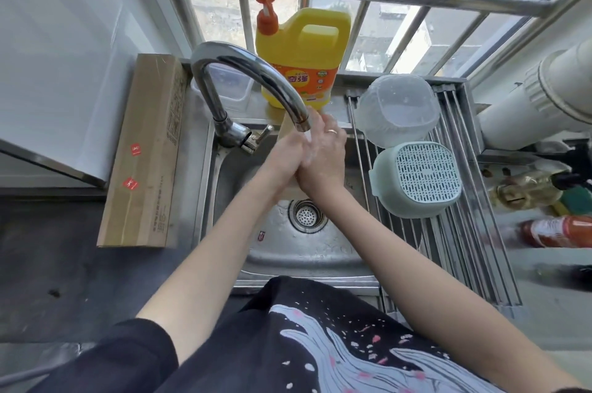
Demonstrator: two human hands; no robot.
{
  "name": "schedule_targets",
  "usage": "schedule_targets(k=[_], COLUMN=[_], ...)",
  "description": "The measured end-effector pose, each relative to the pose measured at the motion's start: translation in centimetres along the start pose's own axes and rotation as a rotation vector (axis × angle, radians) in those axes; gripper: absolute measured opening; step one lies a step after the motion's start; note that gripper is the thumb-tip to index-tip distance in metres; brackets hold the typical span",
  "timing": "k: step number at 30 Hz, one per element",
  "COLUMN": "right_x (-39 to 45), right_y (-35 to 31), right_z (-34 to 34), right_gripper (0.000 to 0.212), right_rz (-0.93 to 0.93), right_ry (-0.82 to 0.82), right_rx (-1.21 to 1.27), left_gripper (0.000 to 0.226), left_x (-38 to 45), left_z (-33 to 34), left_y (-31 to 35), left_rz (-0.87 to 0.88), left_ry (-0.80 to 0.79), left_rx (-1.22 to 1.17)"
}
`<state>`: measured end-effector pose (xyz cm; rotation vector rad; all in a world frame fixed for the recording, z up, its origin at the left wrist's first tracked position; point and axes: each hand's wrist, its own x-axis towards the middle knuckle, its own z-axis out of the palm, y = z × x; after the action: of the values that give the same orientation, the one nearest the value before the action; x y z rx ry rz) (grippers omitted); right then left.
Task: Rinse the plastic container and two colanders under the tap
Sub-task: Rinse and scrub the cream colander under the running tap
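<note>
Head view, looking straight down into the stainless steel sink, and both hands are together at the centre of the frame, right under the mouth of the curved chrome tap. The left hand lies with its fingers pressed against the right hand, palm to palm; fingers look relaxed on both, neither one holding anything. A ring shows on a finger of the right hand. Whether water is running is hard to tell at this sharpness.

Over at 3 o'clock from the hands, the ribbed metal drying rack spans the right side of the sink. On it, at 2 o'clock, sits the clear plastic container, upside down. Just below it and touching it, at 3 o'clock, the pale green plastic colander rests upside down too, its perforated base facing up. Only 1 colander can be picked out clearly; a second may be nested under it, cannot tell.

At 12 o'clock, behind the tap, stands the yellow dish soap jug with an orange pump on the sill. At 9 o'clock a long brown cardboard box lies on the counter beside the sink. At 6 o'clock, the round drain strainer sits in the basin floor.
</note>
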<state>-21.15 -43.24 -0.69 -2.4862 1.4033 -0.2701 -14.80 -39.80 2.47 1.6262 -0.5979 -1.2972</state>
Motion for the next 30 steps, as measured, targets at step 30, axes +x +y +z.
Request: schedule_targets(k=[30], right_x=[-1.5], right_y=[1.2], right_z=[-0.9], right_gripper=[0.048], right_rz=[-0.042], right_ry=[-0.051], right_rx=[-0.088], left_gripper=[0.042], left_x=[1.9], left_z=[0.3], left_y=[-1.9], left_rz=[-0.151], left_ry=[0.324], left_rx=[-0.17])
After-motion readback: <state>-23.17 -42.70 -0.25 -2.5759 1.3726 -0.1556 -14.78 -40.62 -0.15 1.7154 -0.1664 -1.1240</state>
